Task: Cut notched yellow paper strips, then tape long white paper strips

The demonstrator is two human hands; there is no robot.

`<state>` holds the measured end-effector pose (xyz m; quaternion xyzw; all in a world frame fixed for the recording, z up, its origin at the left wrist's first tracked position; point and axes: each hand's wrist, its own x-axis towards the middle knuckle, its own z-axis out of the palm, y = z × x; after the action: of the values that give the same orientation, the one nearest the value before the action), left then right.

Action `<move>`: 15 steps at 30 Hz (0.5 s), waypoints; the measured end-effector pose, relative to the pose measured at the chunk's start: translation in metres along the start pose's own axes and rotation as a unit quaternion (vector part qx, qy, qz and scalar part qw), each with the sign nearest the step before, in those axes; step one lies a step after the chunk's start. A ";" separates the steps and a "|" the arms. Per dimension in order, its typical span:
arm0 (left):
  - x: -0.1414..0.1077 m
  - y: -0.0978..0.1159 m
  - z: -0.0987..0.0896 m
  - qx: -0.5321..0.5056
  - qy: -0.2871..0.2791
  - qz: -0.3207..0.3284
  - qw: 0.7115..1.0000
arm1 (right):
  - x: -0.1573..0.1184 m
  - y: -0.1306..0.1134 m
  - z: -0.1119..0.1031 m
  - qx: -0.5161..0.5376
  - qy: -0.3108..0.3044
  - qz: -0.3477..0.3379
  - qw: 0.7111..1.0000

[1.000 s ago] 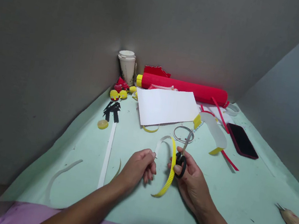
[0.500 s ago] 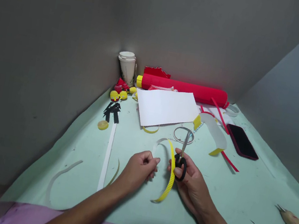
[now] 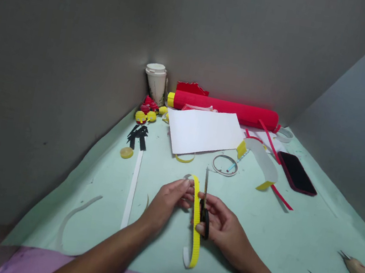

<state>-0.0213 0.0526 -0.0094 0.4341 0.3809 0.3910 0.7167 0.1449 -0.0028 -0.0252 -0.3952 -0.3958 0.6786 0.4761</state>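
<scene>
A yellow corrugated paper strip [image 3: 196, 212] with a pale back hangs in a curve between my hands, its lower end curled up. My left hand [image 3: 168, 201] is closed, its thumb and fingers pinching the strip near the upper, pale end. In my right hand [image 3: 223, 228] are small scissors with black handles [image 3: 204, 223], blades pointing away from me. The right thumb also presses against the strip, beside the handles. Whether the blades are parted cannot be seen.
Beyond my hands lie a white sheet [image 3: 204, 133], a ring of thin strip [image 3: 224, 174] and a red corrugated roll [image 3: 228, 109]. A phone [image 3: 296, 174] is at right. Black strips [image 3: 138, 136], a yellow disc [image 3: 126, 152] and a lidded cup [image 3: 156, 84] stand left.
My hands have come closer together. The scissors and strip moved left with my right hand, and my left thumb and fingers have moved up along the strip's upper end.
</scene>
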 end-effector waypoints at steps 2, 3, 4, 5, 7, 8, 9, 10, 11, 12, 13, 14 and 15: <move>0.000 0.002 -0.001 -0.038 0.009 -0.007 0.999 | -0.002 0.002 0.002 -0.004 -0.020 0.028 0.999; 0.001 0.003 -0.002 -0.052 0.013 -0.012 0.998 | -0.003 0.004 0.003 -0.012 -0.034 0.043 0.998; 0.001 0.004 -0.003 -0.060 0.018 -0.016 0.998 | -0.004 0.005 0.003 -0.022 -0.049 0.056 0.997; 0.001 0.006 -0.004 -0.063 0.023 -0.017 0.998 | -0.004 0.006 0.003 -0.032 -0.062 0.065 0.995; 0.001 0.009 -0.006 -0.055 0.036 -0.011 0.998 | -0.005 0.009 0.002 -0.052 -0.076 0.072 0.993; 0.002 0.010 -0.007 -0.047 0.043 -0.005 0.998 | -0.006 0.010 0.001 -0.060 -0.078 0.074 0.992; 0.002 0.011 -0.008 -0.039 0.049 0.003 0.998 | -0.006 0.011 0.000 -0.067 -0.078 0.077 0.992; 0.003 0.012 -0.009 -0.034 0.056 0.010 0.998 | -0.006 0.012 0.000 -0.072 -0.080 0.081 0.991; 0.003 0.013 -0.010 -0.030 0.064 0.016 0.997 | -0.006 0.011 0.000 -0.073 -0.083 0.084 0.990; 0.003 0.013 -0.011 -0.030 0.070 0.021 0.997 | -0.006 0.011 0.000 -0.068 -0.086 0.087 0.990; 0.004 0.013 -0.011 -0.031 0.077 0.025 0.996 | -0.007 0.010 0.000 -0.059 -0.090 0.091 0.990; 0.004 0.012 -0.011 -0.034 0.082 0.027 0.996 | -0.007 0.009 0.001 -0.047 -0.093 0.095 0.990; 0.005 0.012 -0.011 -0.038 0.088 0.028 0.995 | -0.007 0.008 0.001 -0.037 -0.094 0.098 0.990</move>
<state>-0.0321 0.0639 -0.0034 0.3808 0.4155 0.4618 0.6850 0.1428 -0.0113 -0.0307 -0.3840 -0.4229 0.7409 0.3532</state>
